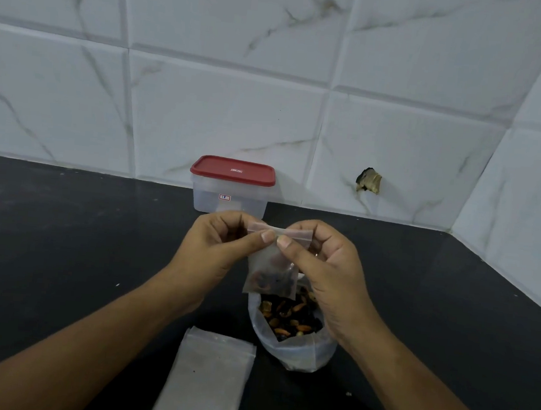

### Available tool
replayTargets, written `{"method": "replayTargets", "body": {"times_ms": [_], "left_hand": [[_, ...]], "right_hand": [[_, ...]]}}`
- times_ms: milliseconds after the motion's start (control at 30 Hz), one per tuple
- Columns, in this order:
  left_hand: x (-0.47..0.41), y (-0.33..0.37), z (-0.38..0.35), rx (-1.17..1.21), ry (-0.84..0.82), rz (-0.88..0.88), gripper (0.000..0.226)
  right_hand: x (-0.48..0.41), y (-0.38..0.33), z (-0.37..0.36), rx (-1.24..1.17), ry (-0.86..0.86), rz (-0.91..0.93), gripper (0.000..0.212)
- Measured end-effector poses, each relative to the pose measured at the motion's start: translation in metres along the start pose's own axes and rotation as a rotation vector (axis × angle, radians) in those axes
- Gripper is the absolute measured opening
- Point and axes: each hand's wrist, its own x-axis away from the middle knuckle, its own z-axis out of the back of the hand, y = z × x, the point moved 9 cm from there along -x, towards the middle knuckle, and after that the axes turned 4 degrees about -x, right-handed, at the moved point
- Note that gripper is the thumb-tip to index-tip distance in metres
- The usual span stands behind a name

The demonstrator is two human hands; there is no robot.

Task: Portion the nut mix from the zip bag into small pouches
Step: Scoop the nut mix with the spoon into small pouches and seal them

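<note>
A small clear pouch (271,275) with some nut mix in its bottom hangs in the air above the counter. My left hand (216,246) pinches its top strip from the left, and my right hand (326,265) pinches the same strip from the right, thumbs almost touching at the middle. Directly below stands the open zip bag (292,347), its mouth spread and showing brown and dark nuts. My right wrist covers the bag's right rim.
A stack of flat empty pouches (211,379) lies on the black counter (62,252) in front of the zip bag, to its left. A clear container with a red lid (231,185) stands against the tiled wall behind my hands. The wall corner closes in on the right.
</note>
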Motion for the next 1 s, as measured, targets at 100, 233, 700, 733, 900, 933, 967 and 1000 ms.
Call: {"method": "replayTargets", "body": {"times_ms": [100, 233, 700, 733, 900, 933, 967, 1000], "left_hand": [[0.000, 0.000, 0.000, -0.006, -0.004, 0.001, 0.016], [0.001, 0.003, -0.001, 0.002, 0.012, -0.025, 0.014], [-0.002, -0.002, 0.006, 0.007, 0.024, 0.015, 0.022], [-0.003, -0.002, 0.006, 0.012, 0.032, 0.014, 0.021], [-0.003, 0.000, 0.011, 0.082, 0.072, 0.042, 0.013], [-0.003, -0.001, 0.011, 0.104, 0.064, 0.050, 0.011], [-0.002, -0.001, 0.010, 0.124, 0.057, 0.056, 0.011], [-0.002, -0.001, 0.010, 0.140, 0.052, 0.058, 0.011]], "right_hand": [[-0.001, 0.001, 0.001, -0.019, 0.001, -0.011, 0.001], [-0.002, 0.000, 0.004, -0.052, 0.021, -0.004, 0.001], [-0.003, -0.001, 0.009, -0.074, 0.069, -0.040, 0.007], [-0.003, -0.001, 0.010, -0.079, 0.078, -0.033, 0.006], [-0.006, -0.001, 0.018, -0.153, 0.118, -0.044, 0.012], [-0.006, 0.000, 0.019, -0.152, 0.115, -0.052, 0.012], [-0.006, 0.000, 0.018, -0.148, 0.106, -0.056, 0.011], [-0.006, -0.001, 0.016, -0.139, 0.094, -0.057, 0.011]]}}
